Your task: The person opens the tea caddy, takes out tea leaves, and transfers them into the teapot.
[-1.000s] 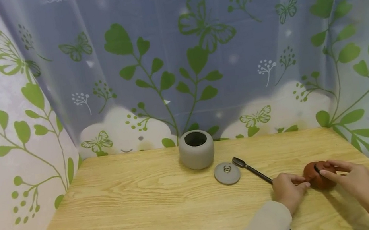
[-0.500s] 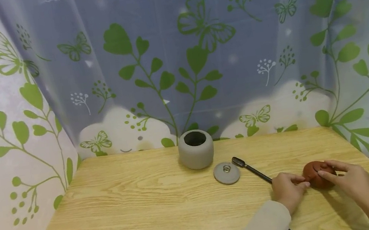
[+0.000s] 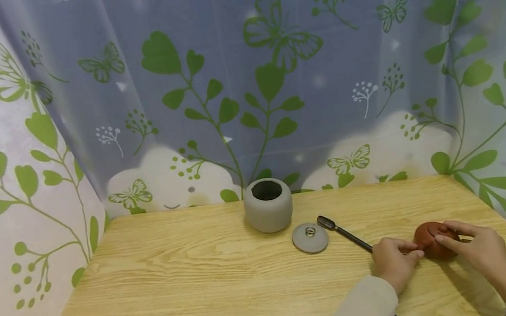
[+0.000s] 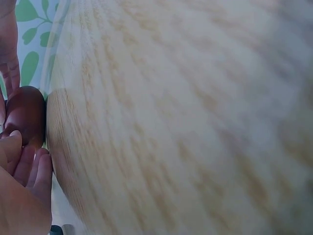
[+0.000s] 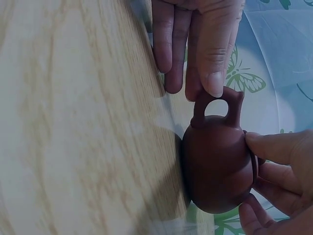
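Observation:
A small reddish-brown clay teapot (image 3: pixel 438 249) sits on the table at the right, its handle (image 5: pixel 235 110) pointing left in the head view. My left hand (image 3: pixel 395 262) pinches that handle between thumb and fingers. On top of the pot, my right hand (image 3: pixel 483 251) holds the teapot lid (image 5: pixel 255 169) with thumb and fingers around it. The lid appears to sit on the opening, with only a thin dark line at its edge. Fingers hide most of the knob.
A black tea scoop (image 3: pixel 352 238) lies beside my left hand, its handle end hidden behind the hand. Further left are a round grey lid (image 3: pixel 310 239) with a ring knob and an uncovered grey jar (image 3: pixel 269 216). Patterned curtains (image 3: pixel 239 71) stand around the wooden table (image 3: pixel 181 302).
The dark gap under the teapot lid has narrowed to a thin line as my right hand lowered the lid. My left hand keeps its hold on the handle.

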A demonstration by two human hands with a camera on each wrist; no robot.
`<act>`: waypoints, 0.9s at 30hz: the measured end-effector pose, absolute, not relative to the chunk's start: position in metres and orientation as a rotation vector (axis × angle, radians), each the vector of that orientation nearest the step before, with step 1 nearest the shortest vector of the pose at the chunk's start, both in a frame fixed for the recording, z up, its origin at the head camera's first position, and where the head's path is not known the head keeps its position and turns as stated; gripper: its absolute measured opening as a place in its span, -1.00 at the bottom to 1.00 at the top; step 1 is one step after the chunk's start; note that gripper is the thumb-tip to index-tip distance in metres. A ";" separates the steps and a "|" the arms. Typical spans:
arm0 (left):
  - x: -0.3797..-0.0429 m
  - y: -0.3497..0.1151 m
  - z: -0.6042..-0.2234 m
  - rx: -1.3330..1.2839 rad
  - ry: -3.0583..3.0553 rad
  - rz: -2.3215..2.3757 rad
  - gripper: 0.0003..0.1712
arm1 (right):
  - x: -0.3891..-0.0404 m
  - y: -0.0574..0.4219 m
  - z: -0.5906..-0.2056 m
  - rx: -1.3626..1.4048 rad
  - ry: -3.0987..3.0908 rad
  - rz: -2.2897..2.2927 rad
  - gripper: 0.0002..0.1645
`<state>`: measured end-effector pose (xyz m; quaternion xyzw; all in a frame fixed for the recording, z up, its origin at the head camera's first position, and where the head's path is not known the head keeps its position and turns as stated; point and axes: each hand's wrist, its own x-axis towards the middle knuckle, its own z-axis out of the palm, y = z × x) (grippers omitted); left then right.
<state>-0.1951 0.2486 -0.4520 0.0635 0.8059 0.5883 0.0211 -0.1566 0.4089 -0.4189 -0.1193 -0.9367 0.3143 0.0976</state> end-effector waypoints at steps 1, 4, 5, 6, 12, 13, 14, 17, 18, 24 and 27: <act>-0.195 0.249 -0.452 0.197 2.498 1.824 -0.89 | -0.157 0.409 -0.419 -0.354 -2.774 0.929 -0.23; -0.195 0.248 -0.453 0.190 2.483 1.818 -0.89 | -0.157 0.409 -0.419 -0.358 -2.781 0.923 -0.22; -0.195 0.248 -0.453 0.191 2.484 1.815 -0.89 | -0.157 0.409 -0.419 -0.360 -2.782 0.924 -0.22; -0.195 0.247 -0.453 0.194 2.486 1.811 -0.89 | -0.158 0.409 -0.419 -0.361 -2.785 0.928 -0.22; -0.194 0.247 -0.451 0.193 2.493 1.804 -0.89 | -0.158 0.409 -0.418 -0.393 -2.787 0.953 -0.19; -0.194 0.247 -0.451 0.193 2.498 1.802 -0.89 | -0.158 0.408 -0.419 -0.395 -2.785 0.952 -0.19; -0.194 0.247 -0.451 0.195 2.502 1.800 -0.89 | -0.157 0.408 -0.419 -0.397 -2.785 0.952 -0.19; -0.195 0.246 -0.451 0.206 2.513 1.787 -0.89 | -0.157 0.407 -0.419 -0.391 -2.785 0.937 -0.20; -0.196 0.246 -0.450 0.217 2.515 1.784 -0.90 | -0.157 0.407 -0.419 -0.390 -2.786 0.934 -0.20; -0.209 0.234 -0.435 0.344 2.507 1.780 -0.88 | -0.158 0.405 -0.417 -0.375 -2.784 0.949 -0.17; -0.222 0.220 -0.423 0.437 2.568 1.707 -0.80 | -0.160 0.402 -0.414 -0.347 -2.764 0.960 -0.19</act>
